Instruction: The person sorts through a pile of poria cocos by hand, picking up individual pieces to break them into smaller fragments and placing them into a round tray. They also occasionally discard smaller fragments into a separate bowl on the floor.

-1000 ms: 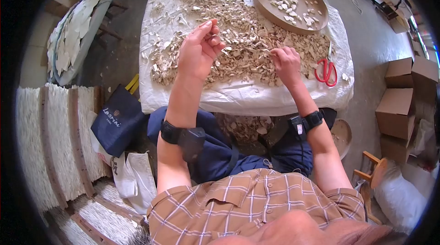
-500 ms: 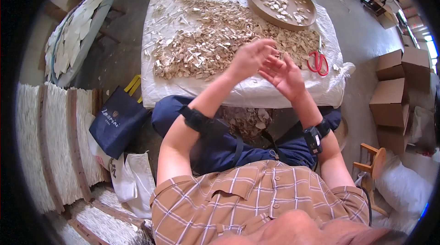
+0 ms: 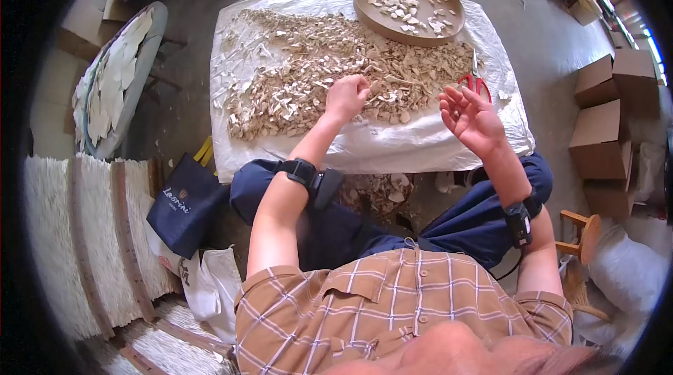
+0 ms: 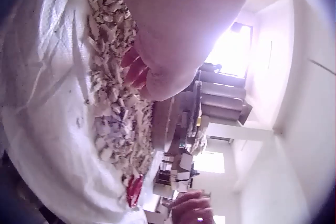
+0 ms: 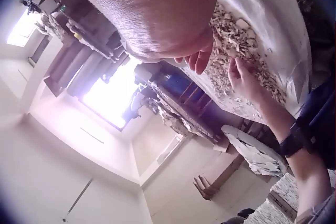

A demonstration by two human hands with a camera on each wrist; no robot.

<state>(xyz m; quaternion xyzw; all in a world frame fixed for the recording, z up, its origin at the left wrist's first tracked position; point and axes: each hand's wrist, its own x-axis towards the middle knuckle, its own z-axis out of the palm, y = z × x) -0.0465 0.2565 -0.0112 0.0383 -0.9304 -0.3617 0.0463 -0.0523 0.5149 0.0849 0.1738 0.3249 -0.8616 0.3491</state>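
Note:
Pale, irregular dried chips (image 3: pixel 294 87) lie in a broad heap on a white sheet covering the table. My left hand (image 3: pixel 345 99) is low over the near middle of the heap, its fingers curled down with one chip right at the fingertips; whether they pinch it I cannot tell. To the right, my right hand (image 3: pixel 475 123) is raised over the sheet's near edge, palm up, fingers loosely bent, no chip showing in it. Just beyond it lie red-handled scissors (image 3: pixel 474 84), partly hidden behind its fingers. In the right wrist view the left hand (image 5: pixel 247 82) appears against the heap.
A round, shallow tray (image 3: pixel 371 26) with several larger whitish pieces stands at the table's far right. Cardboard boxes (image 3: pixel 596 130) and a wooden stool (image 3: pixel 585 235) are on the right. A navy bag (image 3: pixel 184 203) and stacked white sheets (image 3: pixel 91 235) are on the left.
My hands met above the heap's near right half a second ago and have since separated. The left has moved left and down to the chips; the right has moved right, palm up.

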